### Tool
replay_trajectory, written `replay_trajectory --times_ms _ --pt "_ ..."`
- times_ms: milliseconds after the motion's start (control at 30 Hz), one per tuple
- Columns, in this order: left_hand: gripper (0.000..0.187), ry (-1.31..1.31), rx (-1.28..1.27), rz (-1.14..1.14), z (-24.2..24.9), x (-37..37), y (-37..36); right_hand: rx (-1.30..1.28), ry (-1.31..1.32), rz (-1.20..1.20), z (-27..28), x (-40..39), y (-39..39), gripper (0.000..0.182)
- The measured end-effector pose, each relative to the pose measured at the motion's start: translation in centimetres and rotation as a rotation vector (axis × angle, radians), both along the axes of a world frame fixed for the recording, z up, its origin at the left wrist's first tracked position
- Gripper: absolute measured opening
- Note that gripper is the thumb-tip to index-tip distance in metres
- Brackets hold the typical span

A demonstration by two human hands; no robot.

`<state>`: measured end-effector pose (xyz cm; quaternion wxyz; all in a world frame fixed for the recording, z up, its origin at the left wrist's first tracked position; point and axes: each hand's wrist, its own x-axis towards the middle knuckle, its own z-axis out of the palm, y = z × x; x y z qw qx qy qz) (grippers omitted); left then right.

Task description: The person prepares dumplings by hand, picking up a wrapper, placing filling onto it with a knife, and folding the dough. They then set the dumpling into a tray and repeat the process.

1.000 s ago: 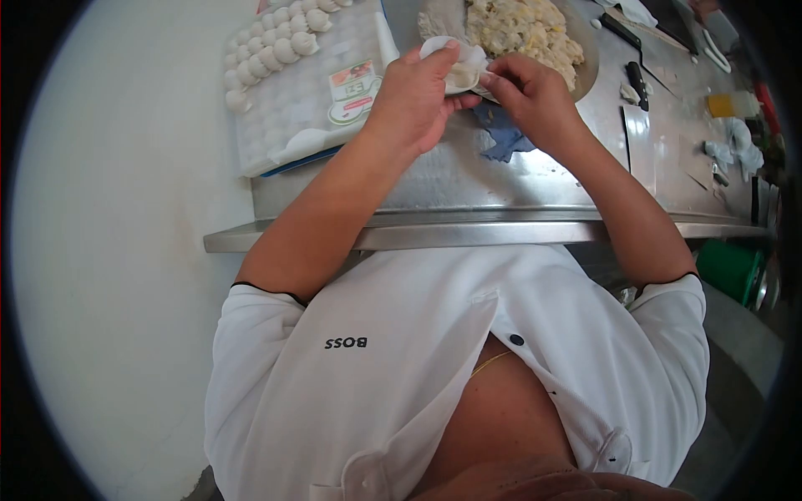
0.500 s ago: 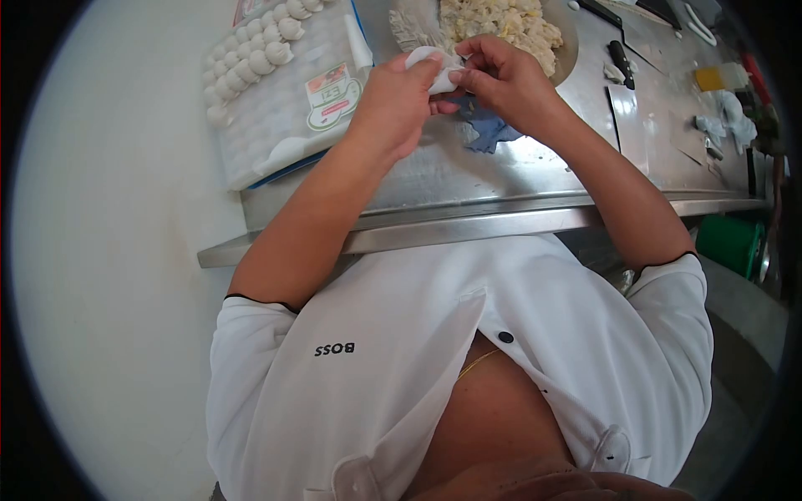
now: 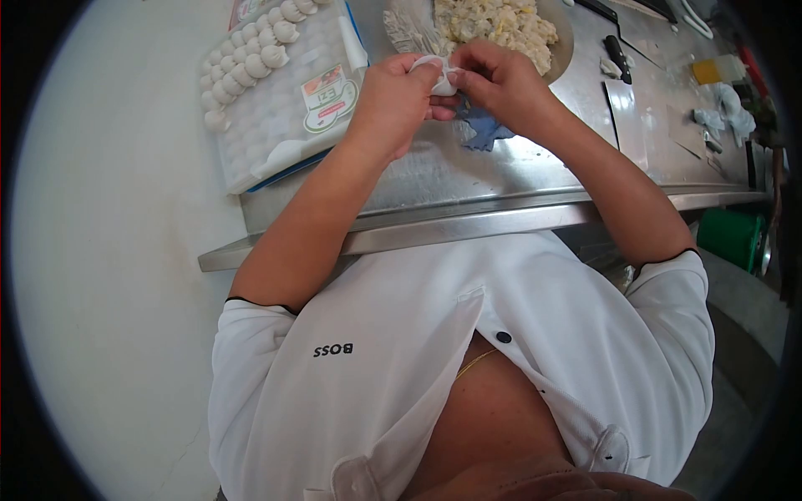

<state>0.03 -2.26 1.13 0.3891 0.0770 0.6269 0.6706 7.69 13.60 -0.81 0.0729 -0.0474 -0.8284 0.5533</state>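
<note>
Steel worktop (image 3: 468, 179) is carrying everything within easy reach — a bowl (image 3: 561, 42) of filling just beyond the hands, a tray (image 3: 284, 117) of finished dumplings (image 3: 251, 58) to the left. Both hands, left (image 3: 393, 96) and right (image 3: 501, 79), are meeting above a blue cloth (image 3: 484, 134), fingertips pinching a dumpling (image 3: 440, 75) between them — apparently sealing its edge.
</note>
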Motion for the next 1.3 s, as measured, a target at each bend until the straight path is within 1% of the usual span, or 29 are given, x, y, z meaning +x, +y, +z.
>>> replay_trajectory --times_ms 33,100,133,233,267,300,400,433,500,533,600,633,667,733,767,833,900,933,1000,1033,1100,1167,1200,1233,1300 --pt "0.028 -0.018 0.012 -0.006 -0.1 -0.1 0.0 0.0 0.0 -0.001 0.2 0.0 0.0 0.015" --pt "0.027 -0.032 0.006 0.0 0.2 -0.1 0.0 -0.18 -0.178 0.011 0.7 -0.1 0.0 0.016" --pt "0.027 -0.045 0.0 0.006 0.2 -0.1 0.0 -0.181 -0.178 0.011 0.8 -0.2 0.1 0.016" --pt "0.025 -0.101 0.069 0.015 0.1 -0.5 -0.2 -0.133 -0.2 0.02 0.9 0.0 0.4 0.017" --pt "0.025 -0.102 0.07 0.014 0.1 -0.5 -0.2 -0.055 -0.154 0.043 0.8 0.1 0.5 0.017" --pt "0.026 -0.086 0.037 -0.002 0.2 -0.5 -0.2 0.023 -0.107 0.067 0.7 0.1 0.6 0.018" --pt "0.026 -0.056 -0.015 -0.026 0.5 -0.2 0.0 0.081 -0.036 0.083 0.2 0.2 0.6 0.018" --pt "0.027 -0.042 -0.033 -0.035 0.6 -0.2 0.0 0.082 -0.036 0.083 0.0 0.1 0.4 0.018" --pt "0.027 -0.038 -0.032 -0.051 0.3 -0.4 -0.1 -0.053 -0.035 -0.011 -0.4 -0.1 0.1 0.018" --pt "0.027 -0.035 -0.032 -0.066 0.2 -0.4 -0.2 -0.053 -0.035 -0.01 -0.2 -0.1 0.0 0.018" --pt "0.029 -0.043 -0.029 -0.057 0.3 -0.5 -0.2 -0.089 -0.152 0.016 0.3 0.0 0.0 0.018" --pt "0.03 -0.05 -0.025 -0.051 0.4 -0.5 -0.2 -0.089 -0.152 0.017 0.5 0.0 0.0 0.018" --pt "0.03 -0.049 -0.024 -0.052 0.5 -0.5 -0.2 -0.084 -0.153 0.014 0.6 0.0 0.1 0.018" --pt "0.033 -0.062 0.064 -0.022 0.7 -0.5 -0.2 -0.078 -0.155 0.008 0.7 0.0 0.2 0.017" --pt "0.033 -0.062 0.064 -0.023 0.7 -0.4 -0.1 -0.036 -0.142 0.007 0.6 0.0 0.3 0.017" --pt "0.033 0.125 -0.014 -0.099 0.5 -0.3 0.0 0.005 -0.13 0.007 0.2 -0.1 0.5 0.017" --pt "0.031 0.144 -0.031 -0.113 0.1 -0.4 -0.2 0.141 0.018 0.049 -0.4 0.0 0.5 0.017" --pt "0.029 0.163 -0.049 -0.126 -0.1 -0.5 -0.2 0.141 0.018 0.05 -0.4 0.0 0.5 0.017" --pt "0.028 0.172 -0.055 -0.12 -0.1 -0.5 -0.2 0.024 0.032 -0.007 -0.3 0.0 0.2 0.017" --pt "0.028 0.181 -0.06 -0.116 -0.1 -0.6 -0.2 0.024 0.031 -0.007 -0.2 0.0 0.2 0.017" --pt "0.027 0.174 -0.063 -0.119 -0.1 -0.7 -0.1 0.015 -0.107 0.027 0.3 0.0 0.2 0.018" --pt "0.027 0.168 -0.066 -0.123 -0.1 -0.6 -0.1 0.007 -0.129 0.016 1.1 0.1 0.1 0.019" --pt "0.027 0.177 -0.047 -0.074 -0.1 -0.5 0.0 -0.001 -0.151 0.005 1.3 0.2 0.1 0.019" --pt "0.026 0.187 -0.028 -0.025 -0.1 -0.4 0.0 -0.001 -0.151 0.004 1.0 0.2 0.2 0.019" --pt "0.026 0.194 -0.051 -0.04 -0.3 -0.5 0.0 0.13 -0.014 0.028 0.2 0.1 0.5 0.019"
